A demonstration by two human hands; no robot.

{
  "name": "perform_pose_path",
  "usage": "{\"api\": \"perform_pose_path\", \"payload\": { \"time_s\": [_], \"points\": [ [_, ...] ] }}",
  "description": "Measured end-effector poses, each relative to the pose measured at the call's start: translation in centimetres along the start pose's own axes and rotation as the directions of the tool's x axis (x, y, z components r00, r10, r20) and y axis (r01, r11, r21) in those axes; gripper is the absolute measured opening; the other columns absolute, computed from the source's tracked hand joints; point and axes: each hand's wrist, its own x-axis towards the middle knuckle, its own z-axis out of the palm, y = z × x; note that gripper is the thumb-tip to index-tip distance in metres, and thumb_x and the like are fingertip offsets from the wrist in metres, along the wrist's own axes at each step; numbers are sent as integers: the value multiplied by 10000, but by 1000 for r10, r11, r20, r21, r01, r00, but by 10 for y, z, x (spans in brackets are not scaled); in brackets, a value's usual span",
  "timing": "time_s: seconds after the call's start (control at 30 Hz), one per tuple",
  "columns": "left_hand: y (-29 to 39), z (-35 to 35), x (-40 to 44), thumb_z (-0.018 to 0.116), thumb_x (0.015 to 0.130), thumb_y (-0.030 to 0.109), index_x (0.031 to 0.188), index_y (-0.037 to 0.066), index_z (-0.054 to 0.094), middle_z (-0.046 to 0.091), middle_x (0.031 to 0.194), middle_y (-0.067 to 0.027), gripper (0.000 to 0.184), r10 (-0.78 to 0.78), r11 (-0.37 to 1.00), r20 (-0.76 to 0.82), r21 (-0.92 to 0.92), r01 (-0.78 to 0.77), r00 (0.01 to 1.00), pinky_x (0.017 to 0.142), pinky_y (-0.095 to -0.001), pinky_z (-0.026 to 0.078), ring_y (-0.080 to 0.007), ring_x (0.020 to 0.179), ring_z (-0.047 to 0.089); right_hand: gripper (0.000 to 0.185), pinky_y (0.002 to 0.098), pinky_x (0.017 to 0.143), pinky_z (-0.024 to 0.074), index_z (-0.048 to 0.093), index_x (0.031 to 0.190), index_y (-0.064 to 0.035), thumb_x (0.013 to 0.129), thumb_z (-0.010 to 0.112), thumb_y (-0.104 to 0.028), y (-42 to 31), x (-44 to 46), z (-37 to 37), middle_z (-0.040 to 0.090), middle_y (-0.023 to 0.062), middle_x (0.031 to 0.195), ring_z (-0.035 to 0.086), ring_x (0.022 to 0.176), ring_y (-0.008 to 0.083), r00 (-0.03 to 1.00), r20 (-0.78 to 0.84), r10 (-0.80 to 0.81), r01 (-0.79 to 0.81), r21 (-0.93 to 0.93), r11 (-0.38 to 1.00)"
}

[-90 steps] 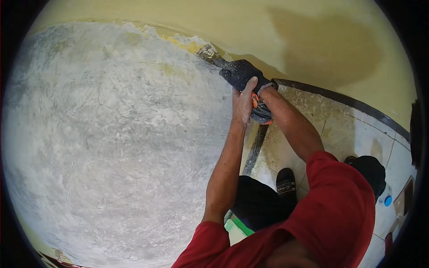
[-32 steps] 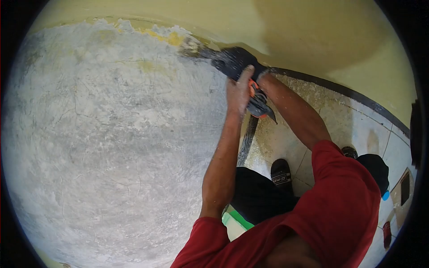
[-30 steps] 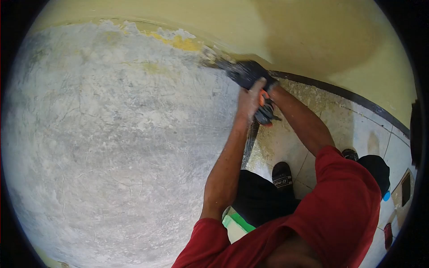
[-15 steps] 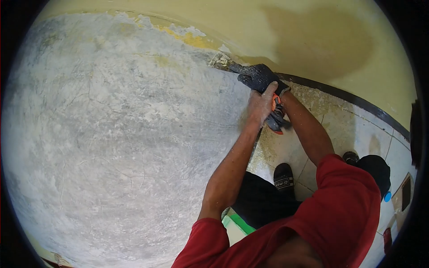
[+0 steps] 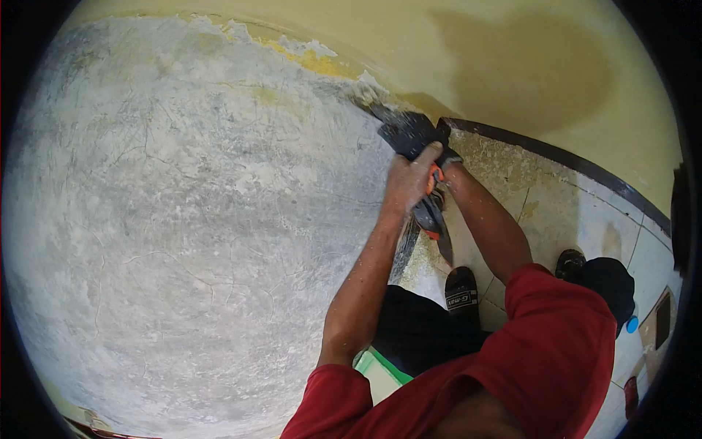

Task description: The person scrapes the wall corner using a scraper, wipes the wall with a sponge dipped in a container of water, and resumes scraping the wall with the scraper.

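Note:
My gloved right hand (image 5: pixel 413 135) grips a scraper (image 5: pixel 371 101), its blade blurred against the wall along the ragged edge between grey bare plaster (image 5: pixel 205 190) and yellow-green paint (image 5: pixel 344 29). My bare left hand (image 5: pixel 409 179) is wrapped round the cuff of the dark glove, its thumb on top. A grey and orange thing (image 5: pixel 430 217) hangs just beneath the left hand, with a narrow pointed end; whether the left fingers also hold it is hidden.
A dark skirting strip (image 5: pixel 556 152) borders the dusty tiled floor (image 5: pixel 614 219). My sandalled foot (image 5: pixel 461 289) stands below the hands. A green and white object (image 5: pixel 384 373) sits by my leg. At the right lie a blue round thing (image 5: pixel 632 324) and a red item (image 5: pixel 631 395).
Both hands, joined throughout, moved left and back right along the paint edge; since half a second ago they sit slightly lower and left. The hanging grey and orange thing has swung downward.

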Motion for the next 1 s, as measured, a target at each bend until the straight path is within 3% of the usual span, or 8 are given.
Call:
{"api": "perform_pose_path", "payload": {
  "time_s": [0.37,0.43,0.5,0.57,0.6,0.7,0.9,1.0],
  "points": [
    [10,-23,-14,620,791,426,920,-63,617,623,831,-102,506,-31,984,-49,174,39,998,682,-287,455,-148,725,559,315,388,893,403,576,1150,-86,853,522,-178,-7,12,27,578,165,1112,528,1051,297,985,-87,146,-147,-12,989],
    [-7,-30,-3,620,790,445,956,-73,599,619,850,-120,545,-8,975,-162,219,44,987,698,-297,455,-162,748,560,349,390,922,384,545,1195,-87,863,498,-185,4,17,41,553,165,1167,501,1098,307,959,61,276,-280,330,902],
    [1,-31,-6,612,794,461,1001,-87,571,612,892,-142,587,41,978,-184,211,-2,982,704,-307,460,-186,764,564,362,395,912,392,534,1198,-77,866,481,-209,15,26,52,561,168,1154,511,1083,309,995,-86,52,-57,-52,997],
    [17,-32,-17,618,709,596,1080,-129,528,589,1042,-262,820,-36,949,-100,310,65,994,876,-342,409,-310,1008,566,359,360,935,395,574,1123,-91,882,461,-332,22,54,48,524,154,1214,488,1141,276,732,629,262,-180,-192,965],
    [8,-32,-14,606,718,606,1108,-125,516,581,1066,-255,833,-9,966,-80,256,30,997,883,-342,406,-305,1022,558,362,355,937,395,572,1136,-95,867,470,-314,-42,14,8,538,150,1191,498,1126,269,944,97,316,-291,-211,933],
    [4,-34,-14,577,748,614,1162,-110,489,563,1116,-239,839,-83,983,-70,157,93,994,908,-345,394,-295,1057,539,334,393,838,445,608,1071,-102,805,485,-261,48,16,91,609,163,1003,577,938,320,976,-217,7,19,116,993],
    [-4,-27,-13,534,825,556,1181,-113,469,559,1096,-191,761,42,988,-115,154,-24,992,909,-323,396,-231,1020,532,388,374,883,440,612,1064,-114,855,460,-403,-31,37,-1,569,181,1144,549,1063,281,869,426,254,-129,-301,945],
    [-9,-28,-4,497,839,574,1200,-83,478,559,1114,-176,750,-68,997,-98,13,70,993,922,-317,383,-238,1039,523,395,400,899,409,542,1152,-65,856,464,-314,-36,30,0,543,197,1164,519,1074,337,812,204,547,-581,377,721]
  ]
}}
